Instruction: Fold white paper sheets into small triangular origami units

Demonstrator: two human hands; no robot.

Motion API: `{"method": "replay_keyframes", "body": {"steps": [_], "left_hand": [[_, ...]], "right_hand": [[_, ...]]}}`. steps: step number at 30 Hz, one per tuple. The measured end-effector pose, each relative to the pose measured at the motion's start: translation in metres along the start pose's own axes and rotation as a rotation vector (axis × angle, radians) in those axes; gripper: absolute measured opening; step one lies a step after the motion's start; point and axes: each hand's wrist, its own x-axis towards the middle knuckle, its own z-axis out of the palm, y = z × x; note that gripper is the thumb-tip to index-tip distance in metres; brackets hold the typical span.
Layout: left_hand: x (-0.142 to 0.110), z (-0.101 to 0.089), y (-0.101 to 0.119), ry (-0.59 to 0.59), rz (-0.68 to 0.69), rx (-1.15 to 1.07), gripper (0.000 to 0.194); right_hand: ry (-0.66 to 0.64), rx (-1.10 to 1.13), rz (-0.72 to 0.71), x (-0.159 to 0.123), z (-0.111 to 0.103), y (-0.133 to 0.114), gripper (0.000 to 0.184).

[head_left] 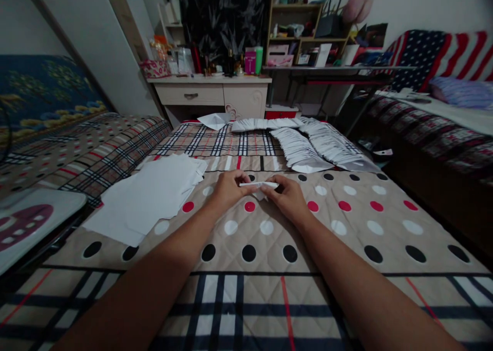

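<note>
Between my two hands is a small piece of folded white paper (262, 187), held just above the dotted bedspread. My left hand (231, 186) pinches its left end, with the thumb along the near side. At the right end, my right hand (287, 191) grips the paper between thumb and fingers. To the left lies a loose stack of flat white paper sheets (150, 192). Beyond my right hand, rows of folded white papers (300, 150) lie packed closely together, and another row (265, 124) runs across the far end.
The patterned bedspread (246, 228) covers the surface under my hands. A single folded paper (214, 120) lies at the far edge. A white folding table (34, 217) stands at the left. Behind are a white dresser (192, 93) and a shelf desk (304, 48) with many small items.
</note>
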Motion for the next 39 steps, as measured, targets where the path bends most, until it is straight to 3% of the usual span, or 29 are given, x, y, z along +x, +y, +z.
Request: {"method": "replay_keyframes", "body": {"steps": [6, 13, 22, 34, 39], "left_hand": [[-0.002, 0.004, 0.007, 0.054, 0.023, -0.052, 0.025], [-0.005, 0.005, 0.011, -0.055, -0.234, -0.320, 0.039], [-0.006, 0.006, 0.010, -0.003, -0.313, -0.356, 0.047], [-0.009, 0.013, 0.018, 0.032, -0.213, -0.233, 0.030], [-0.007, 0.009, 0.016, 0.065, -0.221, -0.241, 0.033]], "right_hand": [[-0.005, 0.149, -0.004, 0.004, -0.002, 0.006, 0.029], [-0.009, 0.185, -0.033, 0.004, -0.001, 0.010, 0.019], [0.000, 0.186, -0.055, 0.005, -0.001, 0.008, 0.014], [-0.011, 0.194, -0.106, 0.001, 0.001, 0.003, 0.013], [-0.035, 0.288, -0.036, 0.003, 0.003, 0.004, 0.017]]}}
